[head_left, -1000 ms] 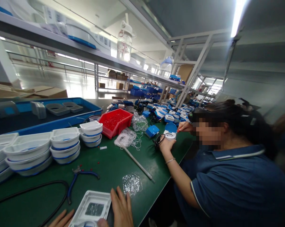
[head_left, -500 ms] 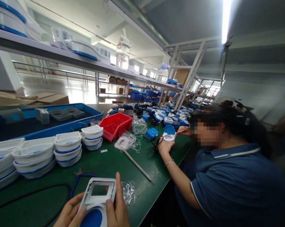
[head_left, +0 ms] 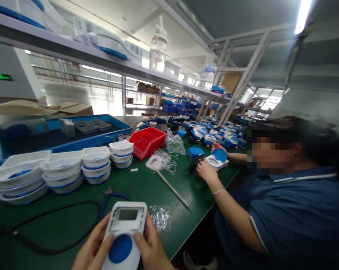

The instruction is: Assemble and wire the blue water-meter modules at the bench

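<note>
Low in the head view I hold a white plastic housing (head_left: 126, 226) with a rectangular window at its top and a round blue disc below. My left hand (head_left: 95, 245) is closed on its left edge, with the thumb beside the disc. Wrapped round the opposite edge is my right hand (head_left: 152, 243), its thumb resting on the front face. The housing's bottom end is cut off by the frame. Just beyond it lie blue-handled pliers (head_left: 109, 194) and, to the right, a crumpled clear plastic bag (head_left: 160, 217).
Stacked white housings (head_left: 62, 172) line the left, before a blue tray (head_left: 113, 129). A red bin (head_left: 148, 141) holds small red parts. A thin rod (head_left: 172, 189) and a black cable (head_left: 65, 204) lie on the green table (head_left: 147, 191). A co-worker (head_left: 284, 213) sits at right, handling a similar housing.
My view has turned left, so the scene sits further right. The housing stands more upright, and my right index finger no longer sticks up beside it. The co-worker's hands have shifted around their piece.
</note>
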A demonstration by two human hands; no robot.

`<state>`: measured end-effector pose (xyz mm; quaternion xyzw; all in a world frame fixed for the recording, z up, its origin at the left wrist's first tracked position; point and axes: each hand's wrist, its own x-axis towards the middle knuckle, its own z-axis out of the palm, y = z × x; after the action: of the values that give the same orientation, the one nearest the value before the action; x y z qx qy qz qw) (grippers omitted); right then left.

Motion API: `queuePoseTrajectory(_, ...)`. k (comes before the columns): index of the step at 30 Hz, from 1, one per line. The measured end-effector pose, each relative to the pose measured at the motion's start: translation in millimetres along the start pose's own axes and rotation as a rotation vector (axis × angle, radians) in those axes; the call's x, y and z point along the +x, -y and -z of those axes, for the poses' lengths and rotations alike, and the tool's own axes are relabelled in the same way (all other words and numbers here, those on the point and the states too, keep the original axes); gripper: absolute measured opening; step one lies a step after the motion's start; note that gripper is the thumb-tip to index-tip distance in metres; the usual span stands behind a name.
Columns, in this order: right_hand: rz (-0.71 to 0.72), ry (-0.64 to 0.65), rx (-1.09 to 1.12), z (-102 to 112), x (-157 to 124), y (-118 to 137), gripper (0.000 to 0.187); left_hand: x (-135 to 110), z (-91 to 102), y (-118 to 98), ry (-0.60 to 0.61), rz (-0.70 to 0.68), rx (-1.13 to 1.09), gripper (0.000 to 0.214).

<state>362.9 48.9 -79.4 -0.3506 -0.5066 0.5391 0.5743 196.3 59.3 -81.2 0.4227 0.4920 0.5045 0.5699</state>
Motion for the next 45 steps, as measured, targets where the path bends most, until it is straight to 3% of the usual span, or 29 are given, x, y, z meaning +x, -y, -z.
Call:
queuePoseTrajectory(6, -0.055, -0.050, -0.132, 8, 1, -4, 0.059, -15, -10.8, -20, 0.126, -0.136, 0.142, 0.070)
queuePoseTrajectory(14, -0.093, -0.040, -0.130, 5, 3, -2, 0.064, -20, -13.9, -31, 0.190, -0.159, 0.108, 0.068)
queuePoseTrajectory(23, -0.081, -0.123, -0.090, 1, 4, -2, 0.066, -11, -14.9, -21, 0.118, -0.157, 0.004, 0.066)
queuePoseTrajectory(31, -0.060, -0.069, -0.120, 3, 4, 0, 0.061, -19, -9.8, -28, 0.147, -0.130, 0.228, 0.061)
queuePoseTrajectory(39, -0.083, -0.035, -0.069, 3, 3, 3, 0.058, -12, -8.4, -22, 0.061, -0.133, 0.196, 0.060)
queuePoseTrajectory(45, -0.066, -0.022, -0.022, 1, 3, 4, 0.062, -14, -5.2, -27, 0.064, -0.118, 0.245, 0.061)
